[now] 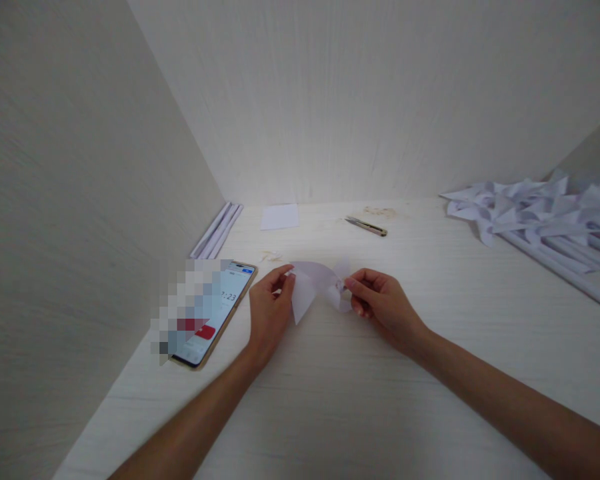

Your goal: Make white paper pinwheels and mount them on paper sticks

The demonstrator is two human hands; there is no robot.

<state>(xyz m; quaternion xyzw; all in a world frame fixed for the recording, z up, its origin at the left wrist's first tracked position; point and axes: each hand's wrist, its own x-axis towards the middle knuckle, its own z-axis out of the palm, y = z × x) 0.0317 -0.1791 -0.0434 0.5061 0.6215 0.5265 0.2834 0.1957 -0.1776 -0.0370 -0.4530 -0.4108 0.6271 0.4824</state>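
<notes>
A thin white sheet of paper [307, 287], cut and bent into curved flaps, is held between my two hands above the table. My left hand [273, 307] pinches its left edge between thumb and fingers. At the other end, my right hand [380, 303] grips the curled right side with thumb and forefinger, near a small dark-marked spot that I cannot make out clearly. One pointed corner of the paper hangs down beside the left thumb. The fingertips of my right hand partly hide the curled flap.
A phone [230, 300] showing a timer, partly blurred out, lies left of my left hand. Rolled paper sticks [217, 230], a white paper square [280, 217] and thread snips [366, 226] lie toward the back wall. Paper pinwheels [525, 207] are piled at the right.
</notes>
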